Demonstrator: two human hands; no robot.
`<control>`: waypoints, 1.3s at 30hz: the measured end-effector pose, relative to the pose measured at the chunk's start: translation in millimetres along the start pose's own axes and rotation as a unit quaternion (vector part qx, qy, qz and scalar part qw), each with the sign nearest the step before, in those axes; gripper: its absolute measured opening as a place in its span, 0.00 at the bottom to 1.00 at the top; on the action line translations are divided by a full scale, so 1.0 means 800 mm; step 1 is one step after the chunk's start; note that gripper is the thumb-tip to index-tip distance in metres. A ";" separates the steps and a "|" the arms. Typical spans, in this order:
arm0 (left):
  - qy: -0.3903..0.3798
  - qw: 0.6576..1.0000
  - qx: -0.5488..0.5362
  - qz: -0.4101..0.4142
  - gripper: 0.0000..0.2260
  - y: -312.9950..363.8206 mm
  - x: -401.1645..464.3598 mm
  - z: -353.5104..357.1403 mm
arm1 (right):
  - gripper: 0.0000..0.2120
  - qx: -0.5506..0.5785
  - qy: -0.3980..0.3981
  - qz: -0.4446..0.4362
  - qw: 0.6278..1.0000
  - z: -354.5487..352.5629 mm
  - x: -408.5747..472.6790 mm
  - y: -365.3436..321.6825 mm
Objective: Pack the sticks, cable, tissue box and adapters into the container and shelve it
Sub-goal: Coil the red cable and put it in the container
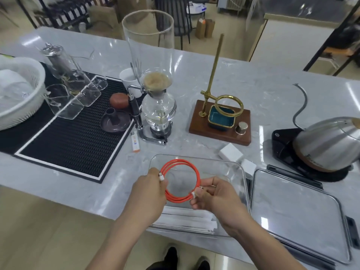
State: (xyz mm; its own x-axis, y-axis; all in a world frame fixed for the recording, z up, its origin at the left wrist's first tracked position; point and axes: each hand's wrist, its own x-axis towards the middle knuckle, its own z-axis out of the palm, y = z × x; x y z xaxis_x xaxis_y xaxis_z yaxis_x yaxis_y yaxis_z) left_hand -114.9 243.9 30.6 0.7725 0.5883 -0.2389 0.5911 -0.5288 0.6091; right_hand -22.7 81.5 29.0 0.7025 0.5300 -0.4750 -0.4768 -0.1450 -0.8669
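Orange cable [183, 182] coil pinched by both hands' fingers [196, 197] above the container [241, 172]. Coil may spring open if released carelessly.

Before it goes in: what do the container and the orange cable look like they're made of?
container: clear, glossy, rigid, probably plastic, possibly glass; the counter shows straight through its walls.
orange cable: smooth matte jacket, likely rubber or silicone, with white plug ends; it holds a springy coil between the left hand and the right hand.

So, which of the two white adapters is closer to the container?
The smaller adapter, touching the container's far right corner. The larger adapter lies farther back on the counter, toward the wooden stand.
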 end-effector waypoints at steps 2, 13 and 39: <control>-0.016 0.996 0.087 0.001 0.07 0.004 0.004 0.004 | 0.05 -0.014 0.003 0.027 1.000 0.001 0.007 0.002; -0.108 0.937 0.332 0.001 0.10 0.038 0.028 -0.004 | 0.09 -0.072 -0.004 0.150 0.986 0.004 0.044 0.009; -0.102 0.904 0.414 0.040 0.15 0.031 0.029 0.023 | 0.07 -0.341 0.013 0.015 0.940 0.017 0.072 0.016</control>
State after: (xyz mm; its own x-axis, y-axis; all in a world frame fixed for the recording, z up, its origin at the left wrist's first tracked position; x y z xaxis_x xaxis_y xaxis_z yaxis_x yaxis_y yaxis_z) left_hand -78.1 232.7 26.2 0.7972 0.4476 -0.4051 0.4372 -0.8908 -0.1239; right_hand 4.1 121.2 -7.5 0.7111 0.4985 -0.4959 -0.0530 -0.6652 -0.7447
